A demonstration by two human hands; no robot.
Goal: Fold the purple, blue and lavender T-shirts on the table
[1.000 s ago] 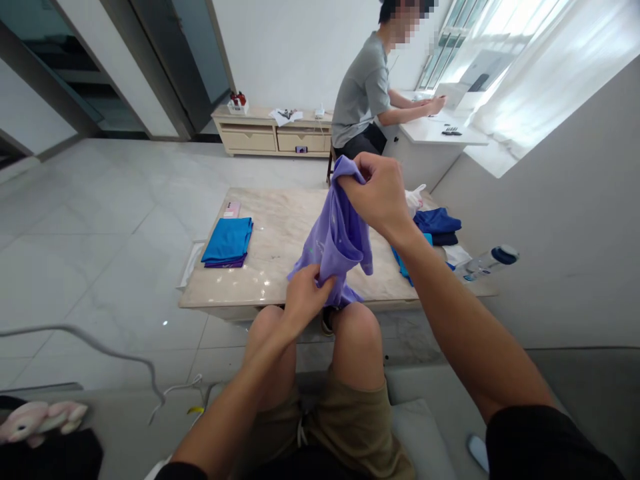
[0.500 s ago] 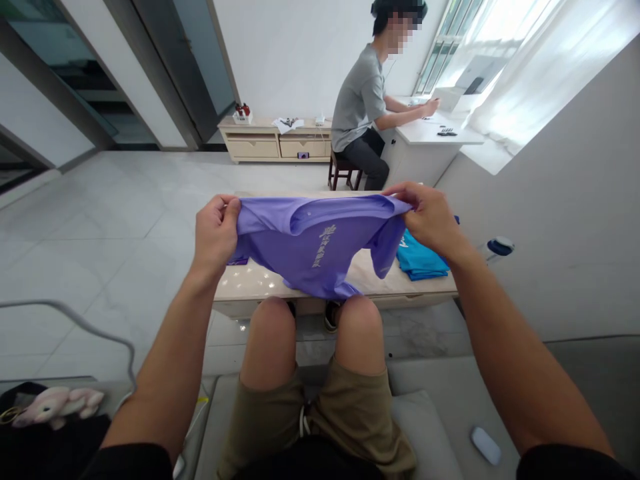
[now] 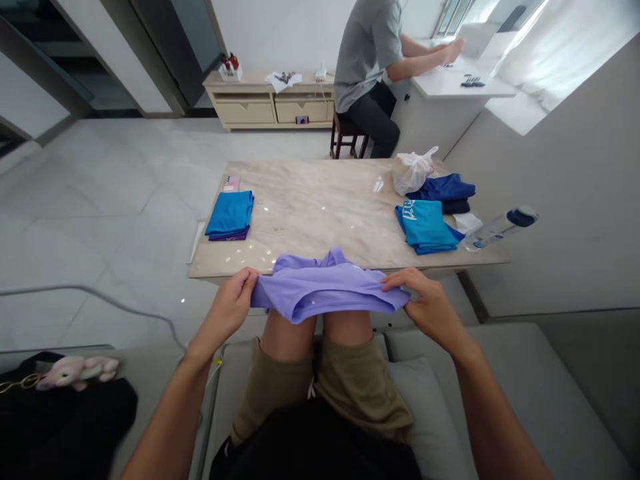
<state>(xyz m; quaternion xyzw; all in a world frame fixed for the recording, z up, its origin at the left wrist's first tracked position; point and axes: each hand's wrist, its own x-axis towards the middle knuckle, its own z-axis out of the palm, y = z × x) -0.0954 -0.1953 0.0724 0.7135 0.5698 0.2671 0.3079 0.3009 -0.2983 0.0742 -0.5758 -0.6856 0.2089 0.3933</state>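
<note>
A purple T-shirt [image 3: 330, 283] is stretched between my two hands above my knees, its neck opening facing me. My left hand [image 3: 235, 297] pinches one shoulder of it, thumb on top. At the opposite shoulder, my right hand [image 3: 423, 300] is closed on the cloth. The far part of the shirt reaches the near edge of the marble-topped table [image 3: 310, 207]. On that table, a folded blue garment [image 3: 231, 212] lies over a darker purple one at the left. Folded turquoise shirts [image 3: 427, 227] with white lettering lie at the right.
Behind the turquoise shirts are dark blue folded clothes [image 3: 443, 190] and a white plastic bag [image 3: 413, 172]. A clear bottle [image 3: 500, 228] stands at the table's right end. Another person [image 3: 373, 60] sits at a white desk. A pink plush toy [image 3: 77, 371] lies on the sofa.
Both hands have brought the shirt down and towards my body, so it hangs lower over my knees. The view has tilted down, and more of the tabletop shows.
</note>
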